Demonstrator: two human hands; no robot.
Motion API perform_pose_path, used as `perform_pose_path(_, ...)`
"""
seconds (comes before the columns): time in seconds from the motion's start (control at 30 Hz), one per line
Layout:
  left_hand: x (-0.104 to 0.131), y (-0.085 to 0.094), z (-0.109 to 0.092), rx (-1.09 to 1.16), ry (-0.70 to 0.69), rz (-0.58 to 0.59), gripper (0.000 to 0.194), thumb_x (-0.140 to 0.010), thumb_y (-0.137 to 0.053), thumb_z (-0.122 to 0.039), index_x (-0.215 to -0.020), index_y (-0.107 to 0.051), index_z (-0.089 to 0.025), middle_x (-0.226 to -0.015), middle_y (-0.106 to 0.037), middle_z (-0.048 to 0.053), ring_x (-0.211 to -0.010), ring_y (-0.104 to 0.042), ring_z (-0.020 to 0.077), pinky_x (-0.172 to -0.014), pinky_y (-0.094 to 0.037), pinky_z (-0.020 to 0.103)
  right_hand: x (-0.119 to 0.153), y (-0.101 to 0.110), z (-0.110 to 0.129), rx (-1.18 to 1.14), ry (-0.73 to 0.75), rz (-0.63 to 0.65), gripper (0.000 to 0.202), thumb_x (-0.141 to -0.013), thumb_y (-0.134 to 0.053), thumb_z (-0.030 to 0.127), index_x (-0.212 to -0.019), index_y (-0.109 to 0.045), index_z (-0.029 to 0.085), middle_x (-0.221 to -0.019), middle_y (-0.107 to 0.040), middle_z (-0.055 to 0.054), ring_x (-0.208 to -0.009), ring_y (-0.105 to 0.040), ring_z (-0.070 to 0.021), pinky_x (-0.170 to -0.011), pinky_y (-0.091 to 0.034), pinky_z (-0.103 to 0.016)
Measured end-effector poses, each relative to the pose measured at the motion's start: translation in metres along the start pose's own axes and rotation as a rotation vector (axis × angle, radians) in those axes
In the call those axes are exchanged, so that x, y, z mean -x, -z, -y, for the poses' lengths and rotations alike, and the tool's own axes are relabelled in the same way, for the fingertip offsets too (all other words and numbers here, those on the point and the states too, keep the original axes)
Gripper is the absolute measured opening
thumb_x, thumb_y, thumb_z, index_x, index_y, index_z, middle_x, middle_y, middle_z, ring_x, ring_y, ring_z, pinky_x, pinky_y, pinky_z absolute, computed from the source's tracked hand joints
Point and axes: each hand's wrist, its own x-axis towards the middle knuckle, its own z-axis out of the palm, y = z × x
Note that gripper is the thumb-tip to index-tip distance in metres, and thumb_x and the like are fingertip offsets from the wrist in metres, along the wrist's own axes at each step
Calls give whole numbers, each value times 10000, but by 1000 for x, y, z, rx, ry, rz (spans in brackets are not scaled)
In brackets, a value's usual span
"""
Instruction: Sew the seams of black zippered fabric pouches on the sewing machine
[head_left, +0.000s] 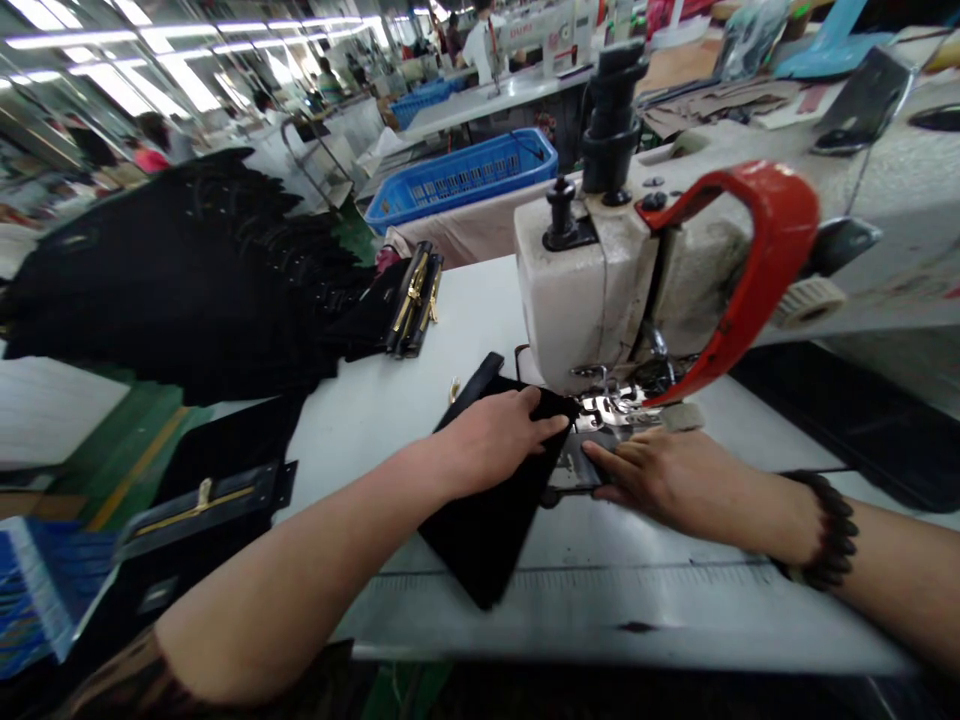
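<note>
A black fabric piece (487, 530) with a zipper strip along its upper left edge lies on the white sewing table, its upper right corner at the needle area of the sewing machine (562, 290). Over its upper part rests my left hand (491, 440), fingers spread and pressing the cloth flat. My right hand (660, 480) is beside the presser foot (607, 408), index finger stretched over the metal plate, other fingers partly hidden. It wears a dark bead bracelet. Between the two hands runs the right edge of the fabric.
A large pile of black pieces (165, 270) fills the left. Zippered bundles (415, 300) lie behind the fabric. Another zippered piece (202, 505) hangs at the lower left. A blue basket (465, 180) stands beyond the table. The machine's red curved guard (780, 240) arches above my right hand.
</note>
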Motion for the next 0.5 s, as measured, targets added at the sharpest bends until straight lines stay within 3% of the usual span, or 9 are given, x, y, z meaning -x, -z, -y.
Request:
perform_pose_path(0.1,3,6,-22,-37,30,154,384,-857,-519,-313,-1218,-493,-185,-987,-548,126,-801,-613,230,-629,-498,296,0,1,-2,11,12,14,351,-908,-422,352,-1059,-570,72,-619,-599,-30,-515,-552,-167,-455,-308,-298)
perform_pose_path(0.17,4,10,-31,-30,54,182,400,-857,-516,-317,-1225,-482,-165,-988,-535,130,-783,-620,235,-604,-503,299,1,1,-2,18,19,19,357,-915,-404,361,-1055,-573,80,-608,-594,-26,-514,-554,-170,-455,-306,-300)
perform_pose_path(0.5,-1,4,-36,40,50,121,407,-856,-520,-307,-1209,-477,-109,-968,-522,131,-770,-609,220,-630,-502,307,1,7,-7,-43,-26,107,290,-885,-491,341,-1034,-578,108,-659,-629,-31,-572,-598,-178,-461,-316,-279)
